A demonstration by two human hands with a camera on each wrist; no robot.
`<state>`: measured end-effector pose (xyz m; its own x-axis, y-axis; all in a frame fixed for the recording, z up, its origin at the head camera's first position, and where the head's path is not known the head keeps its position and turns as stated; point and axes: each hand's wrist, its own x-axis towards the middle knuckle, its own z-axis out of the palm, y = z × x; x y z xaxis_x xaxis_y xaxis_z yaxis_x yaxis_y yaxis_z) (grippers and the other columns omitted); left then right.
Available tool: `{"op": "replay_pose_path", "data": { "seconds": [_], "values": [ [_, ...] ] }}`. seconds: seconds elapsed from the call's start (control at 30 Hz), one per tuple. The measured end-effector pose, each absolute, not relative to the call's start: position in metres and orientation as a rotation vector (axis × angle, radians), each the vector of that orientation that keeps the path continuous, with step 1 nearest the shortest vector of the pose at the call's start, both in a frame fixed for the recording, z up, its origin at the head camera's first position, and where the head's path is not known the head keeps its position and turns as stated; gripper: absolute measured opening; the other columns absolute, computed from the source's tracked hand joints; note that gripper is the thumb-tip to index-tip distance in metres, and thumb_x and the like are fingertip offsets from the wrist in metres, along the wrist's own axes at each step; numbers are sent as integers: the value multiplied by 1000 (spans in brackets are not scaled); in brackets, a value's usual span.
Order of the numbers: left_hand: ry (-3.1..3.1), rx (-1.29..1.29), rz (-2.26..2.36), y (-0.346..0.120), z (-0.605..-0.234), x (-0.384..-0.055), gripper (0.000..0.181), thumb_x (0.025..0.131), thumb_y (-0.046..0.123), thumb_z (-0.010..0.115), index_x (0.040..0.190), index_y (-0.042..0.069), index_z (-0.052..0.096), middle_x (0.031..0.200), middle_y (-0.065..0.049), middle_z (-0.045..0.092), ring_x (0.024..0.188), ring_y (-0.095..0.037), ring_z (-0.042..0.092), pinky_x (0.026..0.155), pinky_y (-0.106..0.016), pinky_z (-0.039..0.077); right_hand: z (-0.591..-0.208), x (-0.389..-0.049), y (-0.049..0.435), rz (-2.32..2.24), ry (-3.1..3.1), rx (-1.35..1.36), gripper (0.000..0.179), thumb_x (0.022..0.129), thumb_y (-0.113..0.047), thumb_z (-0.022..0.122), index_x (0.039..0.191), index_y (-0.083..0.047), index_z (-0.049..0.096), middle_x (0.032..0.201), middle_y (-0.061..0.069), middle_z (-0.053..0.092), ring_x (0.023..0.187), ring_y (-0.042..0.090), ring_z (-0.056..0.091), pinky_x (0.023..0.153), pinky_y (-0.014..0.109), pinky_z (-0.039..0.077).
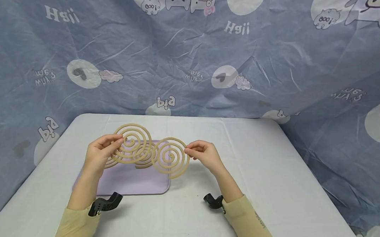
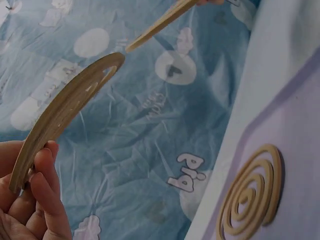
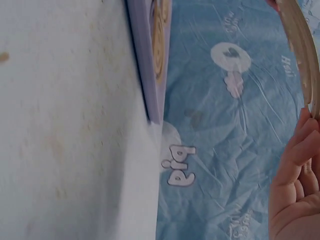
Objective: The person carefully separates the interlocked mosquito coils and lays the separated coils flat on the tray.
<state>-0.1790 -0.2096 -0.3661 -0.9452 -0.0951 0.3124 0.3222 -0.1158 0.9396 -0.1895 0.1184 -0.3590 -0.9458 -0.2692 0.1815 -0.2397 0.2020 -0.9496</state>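
My left hand [image 1: 103, 150] pinches a tan mosquito coil [image 1: 131, 142] by its left side, between thumb and fingers. It is held up over the tray, its flat spiral facing the head camera. A second mosquito coil [image 1: 171, 156] is gripped at its right edge by my right hand [image 1: 207, 155], past the tray's right side. In the head view the two coils' rims meet or overlap; the left wrist view shows the held coil [image 2: 65, 102] edge-on, its tip close to the other coil [image 2: 162, 24].
A lavender tray [image 1: 132, 181] lies on the white-covered table [image 1: 194, 210], left of centre. More coils rest on it, one behind the held coils [image 1: 143, 166] and one at the left [image 1: 111, 164]. A patterned blue cloth [image 1: 174, 48] hangs behind the table.
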Motion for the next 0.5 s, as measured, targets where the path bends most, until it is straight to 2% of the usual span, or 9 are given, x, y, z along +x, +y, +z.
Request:
{"op": "replay_pose_path", "data": {
  "seconds": [0.07, 0.23, 0.3, 0.37, 0.5],
  "values": [
    [-1927, -161, -2117, -227, -385, -185, 15, 85, 10, 70, 100, 7, 71, 75, 3, 65, 63, -7, 54, 50, -16, 43, -361, -191, 112, -1851, 2396, -493, 17, 86, -11, 69, 97, 2, 68, 80, 4, 68, 70, 14, 60, 61, 24, 49],
    [-2030, -29, -2125, -251, -398, -177, 15, 86, 16, 70, 100, 12, 70, 81, 7, 66, 66, -6, 54, 49, -17, 41, -371, -198, 95, -1795, 2318, -465, 19, 86, -12, 68, 99, 2, 69, 80, 3, 69, 71, 15, 62, 65, 30, 49],
    [-2082, -20, -2125, -253, -390, -164, 11, 88, 14, 68, 99, 14, 70, 77, 9, 65, 63, -6, 54, 48, -19, 39, -381, -204, 89, -1794, 2271, -429, 21, 86, -12, 69, 101, 3, 68, 81, 3, 70, 73, 20, 63, 66, 31, 48],
    [-2138, -15, -2105, -262, -399, -162, 10, 89, 16, 67, 99, 15, 69, 73, 9, 65, 62, -7, 55, 47, -21, 37, -394, -211, 84, -1791, 2239, -398, 22, 86, -13, 69, 102, 3, 68, 82, 2, 71, 75, 23, 63, 65, 29, 48],
    [-2200, 25, -2109, -278, -417, -162, 8, 90, 16, 65, 97, 18, 68, 74, 10, 64, 61, -7, 53, 49, -22, 38, -412, -219, 73, -1794, 2189, -331, 23, 84, -16, 71, 101, -1, 70, 82, 0, 71, 75, 20, 64, 65, 28, 48]
  ]
}}
